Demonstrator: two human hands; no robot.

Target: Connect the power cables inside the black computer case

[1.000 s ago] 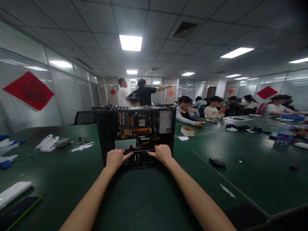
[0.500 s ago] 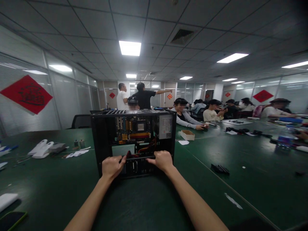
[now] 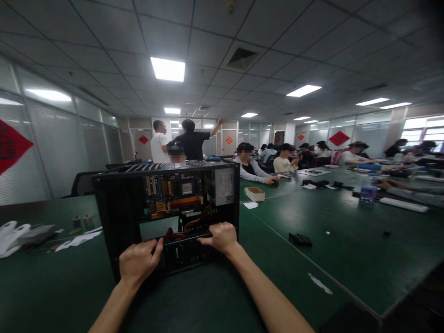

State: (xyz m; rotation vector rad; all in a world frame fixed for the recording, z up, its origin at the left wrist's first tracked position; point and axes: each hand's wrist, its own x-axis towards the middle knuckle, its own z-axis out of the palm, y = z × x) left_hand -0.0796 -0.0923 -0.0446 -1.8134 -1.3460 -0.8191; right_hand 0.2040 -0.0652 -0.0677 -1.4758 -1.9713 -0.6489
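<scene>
An opened black computer case [image 3: 106, 222] stands on the green table, its side panel off and its inside facing me. Inside it show a motherboard [image 3: 173, 185] with a square metallic block, a power supply [image 3: 225, 185] at upper right, and some coloured cables [image 3: 199, 222]. My left hand [image 3: 140, 261] is closed on the lower frame bar of the case, left of the middle. Further right, my right hand [image 3: 222, 238] grips the same bar with its thumb pointing inward. The fingertips of both hands are partly hidden behind the bar.
On the green table [image 3: 277, 286] lie a small open box [image 3: 255, 194], a black part [image 3: 300, 239], a paper strip [image 3: 319, 283] and, at left, a white plastic bag [image 3: 12, 238]. A water bottle [image 3: 368, 188] stands at right. Several people sit beyond; two stand behind.
My view has turned to the right. The case now looks larger, further left and angled, with both hands still gripping it. A standing person's outstretched arm has gone up.
</scene>
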